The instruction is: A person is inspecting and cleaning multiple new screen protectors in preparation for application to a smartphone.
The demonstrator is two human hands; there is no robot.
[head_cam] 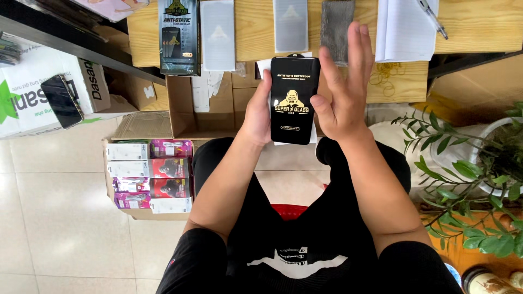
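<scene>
Wooden tabletop (pixel 283 51) at 12 o'clock: your left hand (pixel 259 111) grips the black phone-shaped package (pixel 294 100) at centre; your right hand (pixel 340 90), fingers spread, apparently thumbs its edge. Next: steady pressure.

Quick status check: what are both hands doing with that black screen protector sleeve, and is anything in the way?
Left hand grips black sleeve upright. Right hand open, thumb on its right edge. Nothing blocking; wooden table behind.

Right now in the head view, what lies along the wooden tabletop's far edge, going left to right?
Dark printed package → pale glass sheet → second pale sheet → grey cloth → open white notebook → pen. Nearer, the left hand holds a black package; the right hand is open beside it.
</scene>
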